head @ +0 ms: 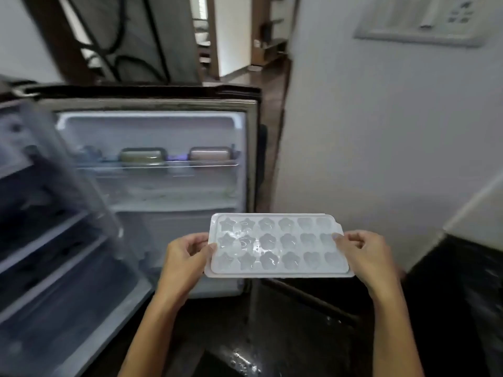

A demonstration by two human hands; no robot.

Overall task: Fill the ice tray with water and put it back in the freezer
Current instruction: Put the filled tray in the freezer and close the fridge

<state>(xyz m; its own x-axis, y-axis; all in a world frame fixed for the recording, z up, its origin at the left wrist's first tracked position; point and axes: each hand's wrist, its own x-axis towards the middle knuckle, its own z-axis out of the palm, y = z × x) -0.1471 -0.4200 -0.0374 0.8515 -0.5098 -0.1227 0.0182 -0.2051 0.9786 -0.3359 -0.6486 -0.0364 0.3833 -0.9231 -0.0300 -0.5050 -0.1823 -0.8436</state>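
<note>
While both hands grip its short ends, left hand (187,251) and right hand (362,248) closed, ice tray (277,246) sits level before open freezer (152,159).

Two bare forearms rise from the bottom edge of the view, each ending in a bare hand. No sleeve covers either arm as far down as the frame shows; both are uncovered from wrist to the lower edge. The left hand (187,254) wears no ring, watch or band that can be seen, and neither does the right hand (363,254). The wrists are plain, without straps or marks. The fingernails look short and unpainted, though slight blur softens the fingertips. No glove covers either hand.
</note>
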